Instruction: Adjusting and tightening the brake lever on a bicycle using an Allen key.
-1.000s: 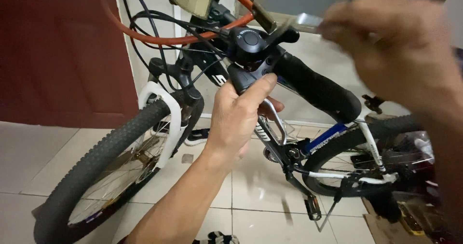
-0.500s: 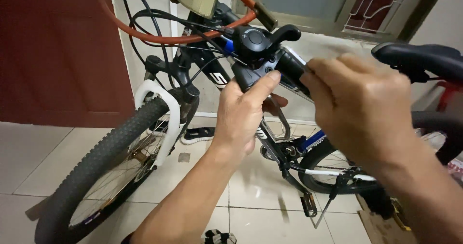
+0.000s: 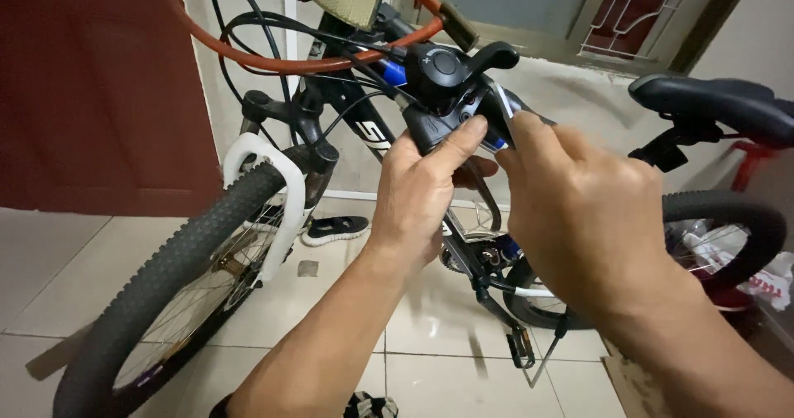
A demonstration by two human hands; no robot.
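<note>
Head view: both hands, left hand (image 3: 418,191) and right hand (image 3: 579,211), grip the black shifter (image 3: 442,83) between them.

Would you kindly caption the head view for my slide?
Both hands, left and right, grip the black shifter on a bicycle handlebar, front wheel at left.

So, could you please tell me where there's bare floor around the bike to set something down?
Bare tile shows left of the front wheel, before the dark red door, and between that wheel and the pedal. It is crowded by the rear wheel, with bags, and at the handlebar shifter, where the left hand and right hand meet.
</note>
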